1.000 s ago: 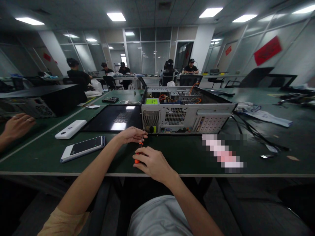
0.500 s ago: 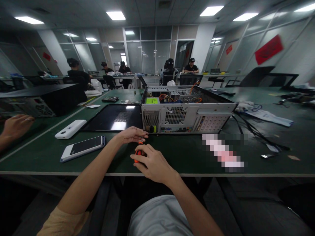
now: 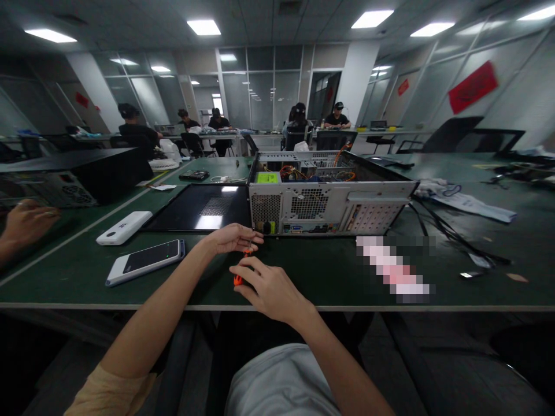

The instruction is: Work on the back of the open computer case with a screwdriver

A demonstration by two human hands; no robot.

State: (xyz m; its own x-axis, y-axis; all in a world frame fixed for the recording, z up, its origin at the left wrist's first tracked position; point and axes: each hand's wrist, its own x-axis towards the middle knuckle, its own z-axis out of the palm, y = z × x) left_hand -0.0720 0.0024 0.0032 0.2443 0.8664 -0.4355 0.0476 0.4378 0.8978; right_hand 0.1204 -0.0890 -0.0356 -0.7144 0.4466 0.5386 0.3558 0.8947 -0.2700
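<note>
An orange and black screwdriver (image 3: pixel 238 279) points away from me, up toward the lower left corner of an opened computer case (image 3: pixel 329 196). My right hand (image 3: pixel 273 289) is closed around its handle, fingers curled over the top. The thumb side of my left hand (image 3: pixel 234 238) pinches the thin shaft close to its tip. Where the tip ends is hidden by my left fingers. The case lies on its side with its rear panel of vents and ports facing me. Left of it lies a black side panel (image 3: pixel 195 205), just beyond my left hand.
A white power bank (image 3: pixel 124 227) and a white device with a dark screen (image 3: pixel 147 263) lie left on the green table (image 3: pixel 303 271). Another person's hand (image 3: pixel 30 222) is by a second case (image 3: pixel 78 173). Black cables (image 3: pixel 455 234) and gloves (image 3: pixel 468 205) lie right.
My right fingers have shifted slightly on the screwdriver handle, and the handle has turned a little in them. My left hand and the computer case stay where they were.
</note>
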